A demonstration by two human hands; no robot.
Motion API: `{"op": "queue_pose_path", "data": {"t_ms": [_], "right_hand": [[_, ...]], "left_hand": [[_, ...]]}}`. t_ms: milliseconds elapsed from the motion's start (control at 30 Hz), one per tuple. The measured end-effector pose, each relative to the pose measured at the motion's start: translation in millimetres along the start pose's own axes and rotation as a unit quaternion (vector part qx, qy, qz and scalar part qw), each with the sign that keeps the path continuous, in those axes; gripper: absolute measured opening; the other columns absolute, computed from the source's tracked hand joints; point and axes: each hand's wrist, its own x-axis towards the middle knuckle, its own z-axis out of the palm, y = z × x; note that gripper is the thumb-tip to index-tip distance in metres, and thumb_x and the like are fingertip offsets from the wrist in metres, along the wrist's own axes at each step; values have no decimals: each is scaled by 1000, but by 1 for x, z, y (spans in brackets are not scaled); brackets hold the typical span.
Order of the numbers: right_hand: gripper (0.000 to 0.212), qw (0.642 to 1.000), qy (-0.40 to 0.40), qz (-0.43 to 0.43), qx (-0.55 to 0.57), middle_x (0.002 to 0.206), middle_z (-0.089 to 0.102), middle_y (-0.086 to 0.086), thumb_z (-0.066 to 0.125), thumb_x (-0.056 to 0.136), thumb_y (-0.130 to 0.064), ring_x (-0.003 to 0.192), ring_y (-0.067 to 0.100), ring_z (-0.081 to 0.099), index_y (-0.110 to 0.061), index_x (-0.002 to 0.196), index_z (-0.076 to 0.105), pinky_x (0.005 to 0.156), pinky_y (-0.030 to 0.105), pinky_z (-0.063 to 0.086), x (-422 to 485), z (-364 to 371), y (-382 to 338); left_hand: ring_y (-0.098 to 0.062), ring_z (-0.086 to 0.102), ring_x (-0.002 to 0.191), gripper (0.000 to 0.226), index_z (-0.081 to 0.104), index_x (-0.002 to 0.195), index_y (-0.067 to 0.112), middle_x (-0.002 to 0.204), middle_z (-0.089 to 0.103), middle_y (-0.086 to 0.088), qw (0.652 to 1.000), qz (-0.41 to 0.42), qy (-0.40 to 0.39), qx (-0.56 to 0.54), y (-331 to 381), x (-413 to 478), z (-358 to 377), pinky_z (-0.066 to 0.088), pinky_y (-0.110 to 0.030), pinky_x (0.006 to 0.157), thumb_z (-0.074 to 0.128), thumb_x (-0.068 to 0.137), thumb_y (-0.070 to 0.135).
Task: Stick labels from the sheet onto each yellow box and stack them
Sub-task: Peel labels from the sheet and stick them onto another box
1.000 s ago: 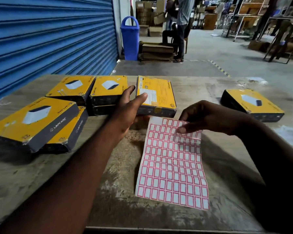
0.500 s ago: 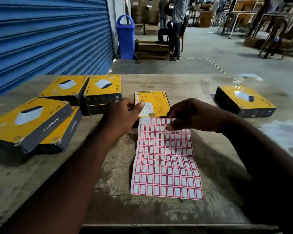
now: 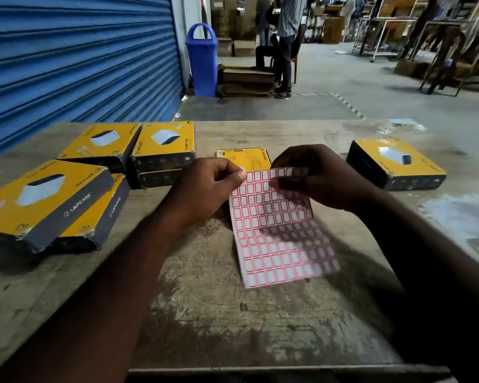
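While lifted off the table point(image 3: 205, 313): label sheet point(image 3: 277, 233) between both hands.

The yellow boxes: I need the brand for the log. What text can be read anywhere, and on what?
"LAPCARE": grey side of the near-left box.
"LAPCARE": side of the box under it.
"LAPCARE": edge of the centre box, small.
Fine print on the far boxes: too small.
Label sheet: blank.
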Motion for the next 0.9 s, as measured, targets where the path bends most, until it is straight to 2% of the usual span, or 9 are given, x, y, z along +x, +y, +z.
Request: {"op": "queue_pose_path", "data": {"t_ms": [67, 133, 267, 400, 600, 800, 900], "right_hand": [[23, 995, 43, -22, -82, 102, 70, -11, 78, 82, -24, 94, 10, 66, -20, 103, 70, 83, 37, 57, -1, 5, -2], [35, 981, 96, -44, -163, 110, 64, -9, 80, 79, -27, 102, 10, 59, -24, 111, 67, 87, 32, 52, -2, 12, -5], [42, 949, 159, -86, -257, 123, 59, -3, 78, 78, -38, 116, 17, 47, -30, 117, 64, 96, 38, 38, -2, 19, -12], [36, 954, 149, -140, -221, 115, 64, -7, 75, 82, -37, 107, 13, 51, -29, 117, 69, 90, 42, 45, -3, 21, -16], [30, 951, 128, -189, -207, 104, 68, -5, 79, 81, -29, 95, 13, 53, -27, 111, 74, 77, 35, 48, -2, 27, -14], [23, 952, 118, -198, -202, 103, 67, -6, 81, 79, -25, 92, 8, 51, -23, 101, 74, 76, 26, 43, -3, 30, -17], [20, 954, 111, -193, -199, 100, 66, -7, 81, 79, -22, 87, 4, 48, -22, 97, 72, 73, 17, 37, -4, 30, -18]], "left_hand": [[2, 55, 49, 16, 71, 93, 10, 58, 63, 14, 999, -31, -7, -28, 0, 0, 1, 44, -16, 47, 59, 98, 20], [3, 52, 48, 13, 70, 94, 12, 61, 62, 10, 997, -50, -10, -50, 1, 1, 0, 42, -15, 45, 59, 98, 17], [0, 53, 50, 10, 69, 91, 13, 62, 62, 6, 994, -65, -5, -84, 4, 1, -2, 42, -16, 44, 60, 96, 13], [-1, 49, 47, 9, 69, 93, 12, 71, 65, -4, 992, -82, -22, -98, 9, 0, -4, 37, -15, 40, 61, 96, 16], [1, 42, 42, 18, 70, 100, 7, 75, 68, -2, 983, -130, -59, -113, 11, 0, -8, 29, -13, 38, 59, 97, 20], [-1, 37, 39, 22, 70, 100, 3, 77, 66, -9, 978, -151, -77, -121, 11, -1, -9, 25, -13, 36, 57, 98, 20], [-1, 36, 37, 22, 70, 99, 3, 69, 63, -6, 979, -149, -83, -116, 11, -2, -10, 24, -14, 35, 56, 98, 19]]}}
